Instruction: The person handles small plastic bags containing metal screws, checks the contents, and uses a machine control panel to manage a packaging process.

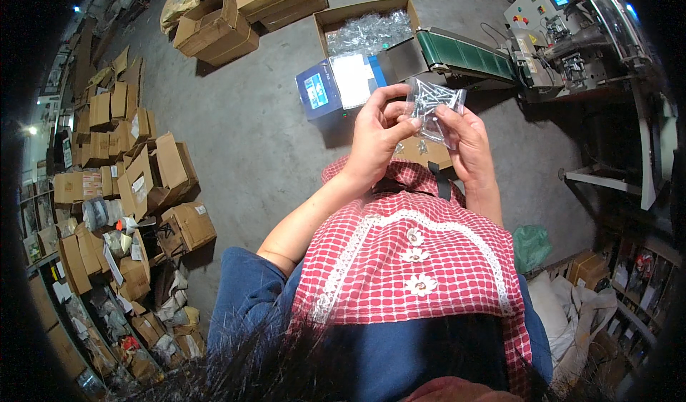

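Between my two hands is a small clear plastic bag of silver screws [437,96], raised in front of my chest. My left hand [376,132] pinches its left edge between thumb and fingers. On the bag's right side, my right hand [468,136] grips it with the thumb lying across the front. Underneath, a cardboard surface [434,153] shows partly, with a few small shiny metal pieces near it; my hands and the bag hide much of it.
Just beyond my hands stands a blue box-shaped device [314,95] with a white top. A carton of clear bags [321,27] sits behind it, by a green conveyor belt [468,53] leading from a machine [554,52]. Cardboard boxes [171,166] pile up at left.
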Motion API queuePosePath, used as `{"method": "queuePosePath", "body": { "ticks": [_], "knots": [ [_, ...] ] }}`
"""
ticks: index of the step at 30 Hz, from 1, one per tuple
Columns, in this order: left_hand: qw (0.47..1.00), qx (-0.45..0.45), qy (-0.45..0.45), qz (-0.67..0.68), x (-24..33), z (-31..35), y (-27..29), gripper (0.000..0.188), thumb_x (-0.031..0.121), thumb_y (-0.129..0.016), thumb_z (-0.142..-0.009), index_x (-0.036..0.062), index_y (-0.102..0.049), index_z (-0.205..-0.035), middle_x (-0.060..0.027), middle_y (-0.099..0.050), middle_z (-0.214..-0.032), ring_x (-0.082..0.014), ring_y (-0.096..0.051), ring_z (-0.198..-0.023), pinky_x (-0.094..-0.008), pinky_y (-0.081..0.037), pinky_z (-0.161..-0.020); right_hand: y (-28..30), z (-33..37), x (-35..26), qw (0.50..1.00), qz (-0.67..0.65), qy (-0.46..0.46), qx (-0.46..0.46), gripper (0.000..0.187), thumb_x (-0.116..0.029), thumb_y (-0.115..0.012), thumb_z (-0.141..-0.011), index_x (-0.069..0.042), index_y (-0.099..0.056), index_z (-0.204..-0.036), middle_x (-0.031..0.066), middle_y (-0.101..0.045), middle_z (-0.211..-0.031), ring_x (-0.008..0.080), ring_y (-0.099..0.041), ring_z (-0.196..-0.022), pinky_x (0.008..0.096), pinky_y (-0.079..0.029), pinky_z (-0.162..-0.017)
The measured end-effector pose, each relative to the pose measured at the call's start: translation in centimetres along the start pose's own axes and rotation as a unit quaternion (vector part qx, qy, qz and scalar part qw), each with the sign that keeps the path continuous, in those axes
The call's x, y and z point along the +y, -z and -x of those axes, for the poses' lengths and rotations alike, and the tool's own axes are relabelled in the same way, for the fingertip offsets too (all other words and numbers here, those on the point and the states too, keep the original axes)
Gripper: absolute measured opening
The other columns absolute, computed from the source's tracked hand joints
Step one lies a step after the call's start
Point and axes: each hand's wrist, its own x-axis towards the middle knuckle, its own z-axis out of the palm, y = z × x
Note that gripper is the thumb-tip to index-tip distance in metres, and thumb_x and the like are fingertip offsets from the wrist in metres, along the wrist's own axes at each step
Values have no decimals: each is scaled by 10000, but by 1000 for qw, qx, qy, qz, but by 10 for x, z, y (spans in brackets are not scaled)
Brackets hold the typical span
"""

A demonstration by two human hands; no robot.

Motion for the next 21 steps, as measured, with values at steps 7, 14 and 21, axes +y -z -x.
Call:
{"method": "queuePosePath", "body": {
  "ticks": [7,14,21],
  "knots": [
    [998,-29,11,-49,-3,0,0,611,-87,-654,-819,30,-435,-1377,-65,-627,-1096,-120,-618,-969,-263,-514,-848,-4,3,1,999,7,37,-10,240,-44,-694,-901,18,-612,-1117,111,-708,-1022,153,-691,-885,278,-567,-797],
    [989,-27,1,-147,-1,1,-9,685,-99,-703,-796,33,-397,-1394,-85,-599,-1172,-137,-601,-1042,-288,-523,-888,1,2,6,991,109,74,-11,203,-73,-708,-910,-5,-593,-1062,71,-707,-956,99,-671,-818,237,-549,-731],
    [998,-27,3,-52,2,3,-7,692,-96,-701,-792,13,-396,-1403,-96,-594,-1176,-143,-605,-1045,-290,-534,-885,-7,5,4,990,107,91,-13,348,-3,-708,-873,5,-509,-1158,101,-674,-1033,131,-664,-915,273,-553,-817]
  ]
}}
